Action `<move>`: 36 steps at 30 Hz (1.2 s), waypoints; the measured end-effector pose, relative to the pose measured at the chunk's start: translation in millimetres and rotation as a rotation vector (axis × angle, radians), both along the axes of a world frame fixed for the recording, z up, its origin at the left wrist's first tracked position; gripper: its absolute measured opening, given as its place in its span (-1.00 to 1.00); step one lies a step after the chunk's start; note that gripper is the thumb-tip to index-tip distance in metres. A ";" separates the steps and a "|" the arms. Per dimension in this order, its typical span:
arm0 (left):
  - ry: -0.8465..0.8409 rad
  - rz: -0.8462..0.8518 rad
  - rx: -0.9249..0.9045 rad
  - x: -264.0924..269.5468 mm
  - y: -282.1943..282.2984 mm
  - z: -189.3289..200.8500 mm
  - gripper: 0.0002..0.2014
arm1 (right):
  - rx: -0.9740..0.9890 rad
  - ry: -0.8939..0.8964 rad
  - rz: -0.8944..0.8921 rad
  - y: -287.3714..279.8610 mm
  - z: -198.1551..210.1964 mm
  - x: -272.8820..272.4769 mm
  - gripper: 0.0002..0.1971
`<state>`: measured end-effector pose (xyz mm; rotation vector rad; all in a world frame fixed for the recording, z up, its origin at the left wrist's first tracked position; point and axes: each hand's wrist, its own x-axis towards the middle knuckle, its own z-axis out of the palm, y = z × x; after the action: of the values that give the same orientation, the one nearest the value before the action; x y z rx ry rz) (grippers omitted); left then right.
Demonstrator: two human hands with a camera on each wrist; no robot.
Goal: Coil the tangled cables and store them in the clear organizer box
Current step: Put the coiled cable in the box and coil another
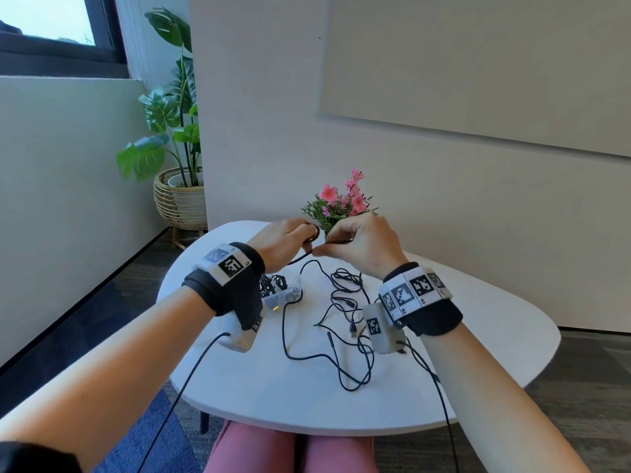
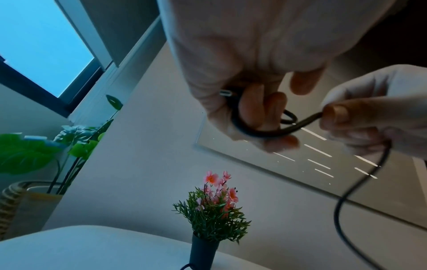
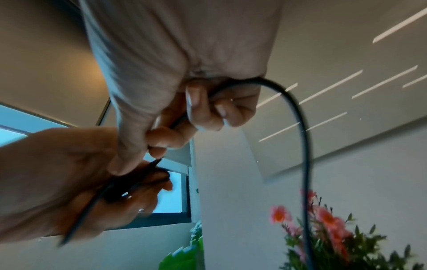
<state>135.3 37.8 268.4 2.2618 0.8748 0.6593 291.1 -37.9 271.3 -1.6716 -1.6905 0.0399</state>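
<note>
Head view: wristbands (image 1: 228, 264) bear square black-and-white codes, unreadable.

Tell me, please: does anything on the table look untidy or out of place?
Yes. Loose black cables sprawl tangled across the white table, uncoiled. The left hand and right hand hold one cable above it. Nothing looks damaged or spilled.
</note>
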 end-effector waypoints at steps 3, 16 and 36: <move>0.085 -0.052 -0.053 -5.8 -3.0 -3.5 -0.75 | 0.041 0.075 -0.058 -1.1 10.1 14.0 -0.70; -0.217 -0.194 -0.255 1.3 -3.2 -13.2 -0.71 | 0.155 0.565 0.060 13.5 -7.9 24.7 -0.92; -0.987 -0.124 -0.521 66.1 29.3 59.5 -0.67 | 0.423 0.364 -0.030 80.5 86.7 31.5 -0.84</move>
<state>201.4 67.0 327.9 1.2549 0.3344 1.1662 322.5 42.6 358.0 -1.2827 -1.2926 -0.0256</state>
